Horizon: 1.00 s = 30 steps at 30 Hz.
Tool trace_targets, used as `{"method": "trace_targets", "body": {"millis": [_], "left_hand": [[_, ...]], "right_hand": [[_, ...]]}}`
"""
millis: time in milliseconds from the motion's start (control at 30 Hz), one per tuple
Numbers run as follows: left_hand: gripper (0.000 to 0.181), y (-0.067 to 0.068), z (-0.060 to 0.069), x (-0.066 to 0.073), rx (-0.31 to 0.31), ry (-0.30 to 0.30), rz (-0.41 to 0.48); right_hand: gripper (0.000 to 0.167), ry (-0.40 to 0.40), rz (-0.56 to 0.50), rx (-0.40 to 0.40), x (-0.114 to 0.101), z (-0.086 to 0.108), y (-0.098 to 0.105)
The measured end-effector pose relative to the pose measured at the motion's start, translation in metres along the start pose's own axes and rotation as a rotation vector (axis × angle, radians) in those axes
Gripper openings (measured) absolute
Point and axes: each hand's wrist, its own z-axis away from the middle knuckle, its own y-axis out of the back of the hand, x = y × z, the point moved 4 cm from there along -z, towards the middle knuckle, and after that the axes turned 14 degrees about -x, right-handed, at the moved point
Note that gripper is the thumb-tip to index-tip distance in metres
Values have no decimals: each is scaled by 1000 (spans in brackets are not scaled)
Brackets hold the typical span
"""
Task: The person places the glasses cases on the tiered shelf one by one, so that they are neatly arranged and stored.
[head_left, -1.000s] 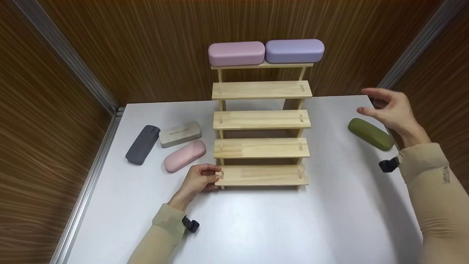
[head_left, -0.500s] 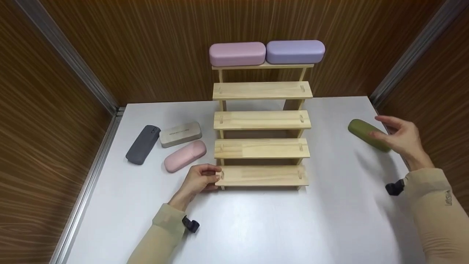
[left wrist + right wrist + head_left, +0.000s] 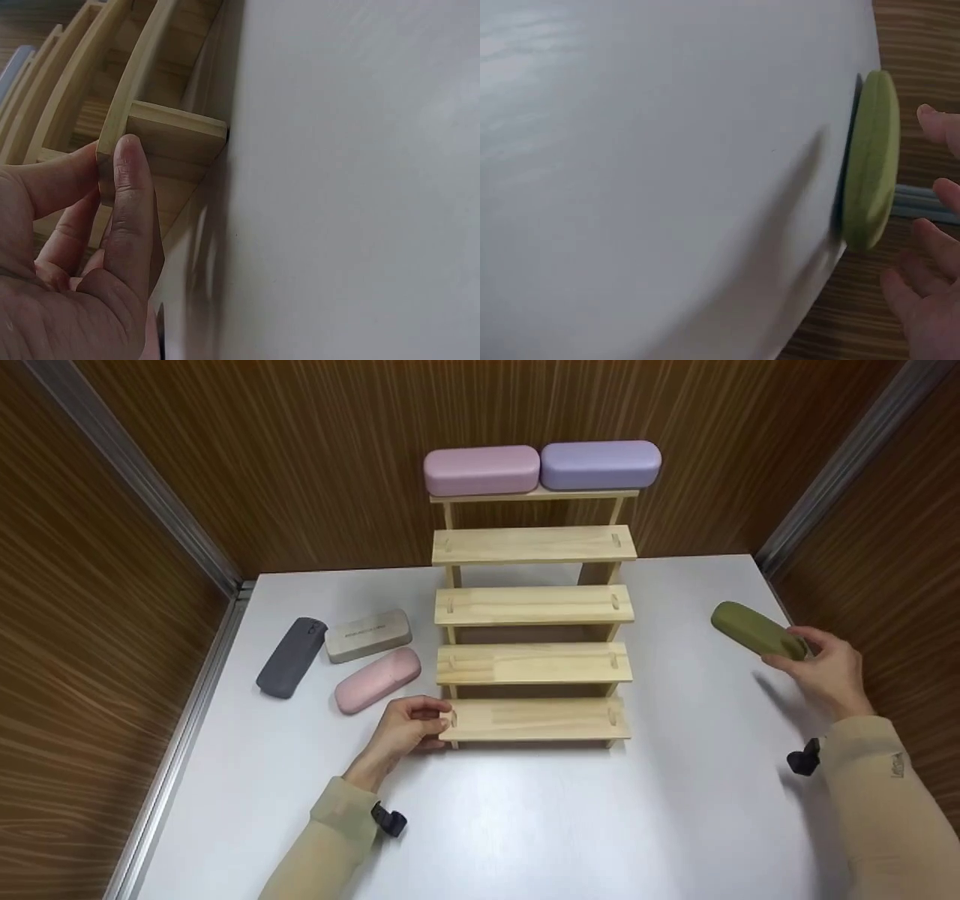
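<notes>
A wooden five-tier stand point(image 3: 534, 664) is on the white table. My left hand point(image 3: 405, 731) pinches the left end of its lowest shelf point(image 3: 536, 720); in the left wrist view, the thumb and fingers of the hand point(image 3: 97, 240) lie on either side of the board's corner point(image 3: 112, 139). At the right, my right hand point(image 3: 829, 675) is at the near end of a green case point(image 3: 754, 628), thumb and fingers parted around that end. The right wrist view has the hand point(image 3: 930, 262) with spread fingers, a gap between them and the green case point(image 3: 871, 161).
A pink case point(image 3: 481, 471) and a lilac case point(image 3: 600, 465) sit side by side on the top shelf. Left of the stand lie a dark grey case point(image 3: 291, 658), a beige case point(image 3: 367, 636) and a smaller pink case point(image 3: 377, 680). Wood-patterned panels point(image 3: 337, 465) surround the table.
My right hand has come down and toward me, from above the green case to its near end. The left hand keeps its place on the lowest shelf.
</notes>
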Motion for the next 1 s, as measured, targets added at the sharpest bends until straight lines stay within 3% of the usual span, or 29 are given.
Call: {"method": "trace_targets", "body": {"millis": [467, 733, 1000], "left_hand": [[31, 0, 1, 1, 3, 1, -1], [29, 1, 0, 0, -11, 3, 1], [29, 1, 1, 0, -11, 5, 10]], "right_hand": [[82, -100, -52, -68, 17, -19, -16], [67, -165, -57, -12, 17, -25, -18], [68, -175, -71, -7, 17, -29, -21]]}}
